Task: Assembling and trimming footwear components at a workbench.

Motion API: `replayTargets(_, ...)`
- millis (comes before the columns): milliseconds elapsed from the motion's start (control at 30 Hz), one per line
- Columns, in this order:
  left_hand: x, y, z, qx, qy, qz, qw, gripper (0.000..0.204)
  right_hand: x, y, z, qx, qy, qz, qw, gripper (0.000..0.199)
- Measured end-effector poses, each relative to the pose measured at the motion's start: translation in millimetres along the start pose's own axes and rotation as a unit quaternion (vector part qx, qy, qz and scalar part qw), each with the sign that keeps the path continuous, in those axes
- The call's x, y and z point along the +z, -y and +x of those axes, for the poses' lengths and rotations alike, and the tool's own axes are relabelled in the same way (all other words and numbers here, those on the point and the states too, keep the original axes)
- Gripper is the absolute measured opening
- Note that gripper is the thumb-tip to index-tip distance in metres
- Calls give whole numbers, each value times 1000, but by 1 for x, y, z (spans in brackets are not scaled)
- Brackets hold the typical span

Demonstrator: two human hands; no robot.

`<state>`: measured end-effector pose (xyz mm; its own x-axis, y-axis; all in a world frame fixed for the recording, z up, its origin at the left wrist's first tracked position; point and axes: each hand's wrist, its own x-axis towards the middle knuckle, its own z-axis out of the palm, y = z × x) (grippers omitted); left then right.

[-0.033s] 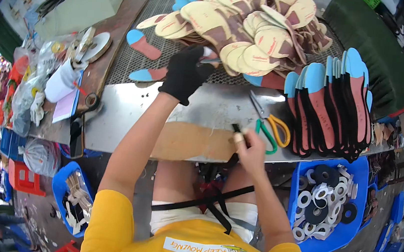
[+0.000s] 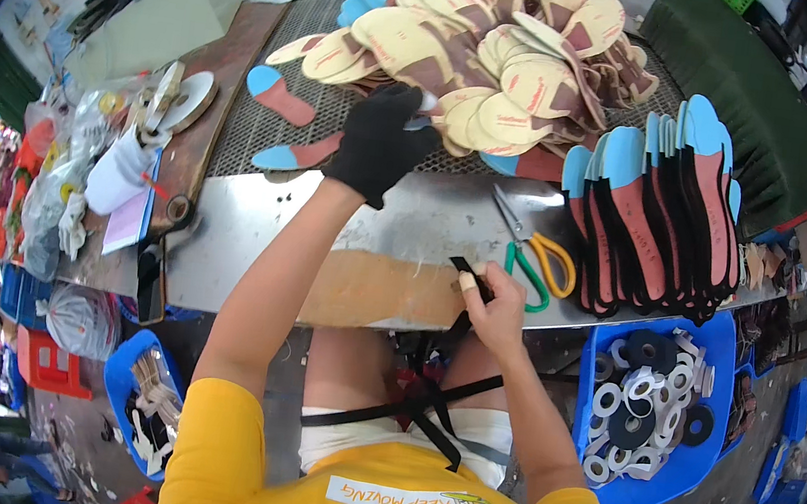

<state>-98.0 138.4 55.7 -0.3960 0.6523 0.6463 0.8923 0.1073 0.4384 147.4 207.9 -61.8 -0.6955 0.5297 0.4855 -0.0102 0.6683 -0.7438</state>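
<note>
My left hand [image 2: 381, 144], in a black glove, reaches across the metal table [image 2: 255, 234] and closes its fingers on a beige insole [image 2: 461, 108] at the near edge of a big heap of beige and brown insoles [image 2: 510, 43]. My right hand [image 2: 493, 303] is bare, with a taped fingertip. It pinches the end of a thin black strip [image 2: 465, 266] at the table's front edge. More black strips hang down over my lap.
Scissors with green and yellow handles [image 2: 534, 258] lie just right of my right hand. A row of upright blue, red and black insoles [image 2: 661, 203] stands at the right. A blue bin of tape rolls [image 2: 652, 403] sits below. Clutter and bags fill the left side.
</note>
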Motion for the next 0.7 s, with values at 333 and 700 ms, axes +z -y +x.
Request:
replayTargets(333,89,-11,170,-283,73,123,948,81,-2,10,2,47,-23,57,997,16)
replayTargets(700,121,-27,193,-298,126,-134,937,83,-3,6,4,34,-40,51,997,15)
